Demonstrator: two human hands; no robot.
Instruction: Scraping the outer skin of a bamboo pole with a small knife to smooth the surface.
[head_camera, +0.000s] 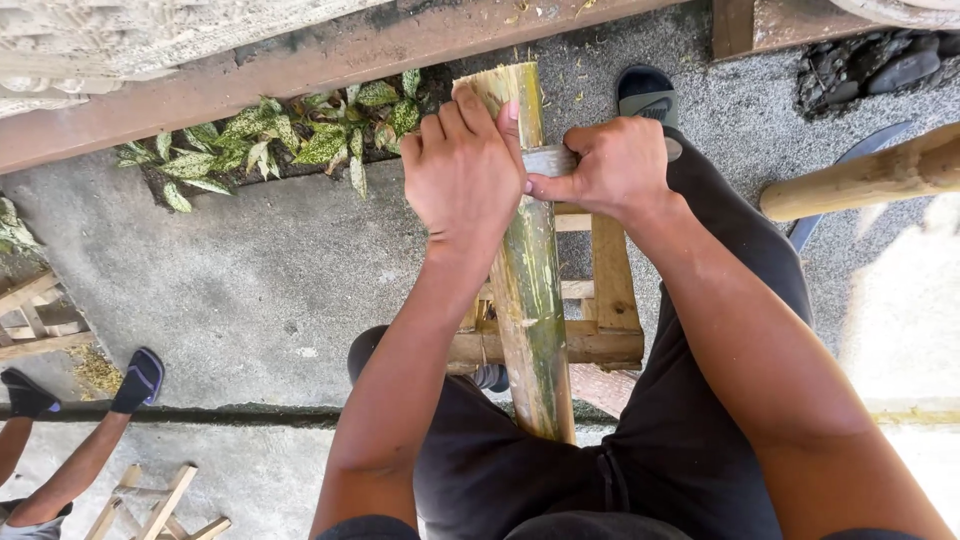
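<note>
My left hand (462, 175) has its fingers clamped on the green bamboo pole (530, 290) propped upright between my knees, right hand (615, 165) gripping the knife blade (549, 160) crosswise; I should keep strokes shallow and away from fingers.

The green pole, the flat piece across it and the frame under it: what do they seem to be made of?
The pole looks like raw bamboo: mottled green skin, pale fibrous cut end. The flat grey piece, gripped by the right hand beside the left hand, looks like dull metal, perhaps a blade; mostly hidden. The frame looks like unfinished sawn wood, pale and grainy.
</note>
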